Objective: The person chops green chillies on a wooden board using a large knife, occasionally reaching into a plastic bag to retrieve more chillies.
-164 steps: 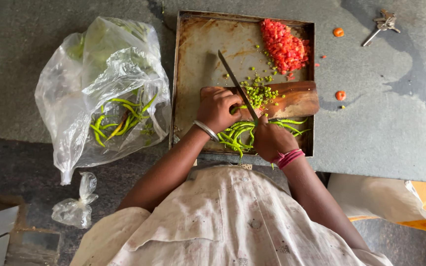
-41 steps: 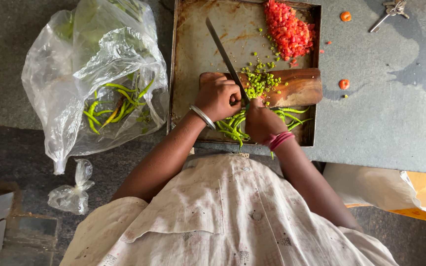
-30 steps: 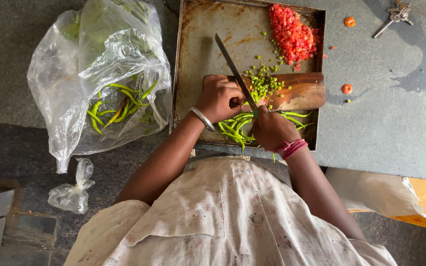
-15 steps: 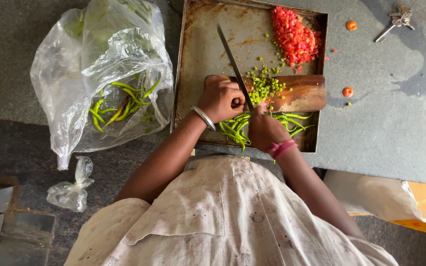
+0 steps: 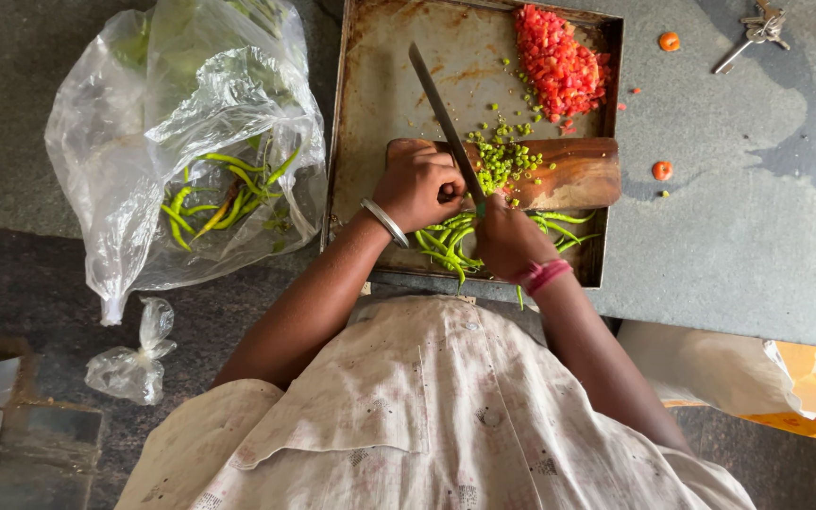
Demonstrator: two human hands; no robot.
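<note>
Chillies (image 5: 455,241) lie bunched at the tray's (image 5: 370,113) near edge under your right hand (image 5: 510,238), closed on them to steady the feed, while your left hand (image 5: 419,185) grips the knife (image 5: 443,113) over the board (image 5: 569,170), chopped bits (image 5: 502,162) just beyond.

At nine o'clock a big clear plastic bag (image 5: 181,161) slumps on the counter, green chillies showing through it. Down at seven o'clock lies a small knotted plastic bag (image 5: 131,364). Keys (image 5: 756,30) rest at one o'clock, and two orange scraps (image 5: 662,170) dot the grey counter (image 5: 757,236) near three.
</note>
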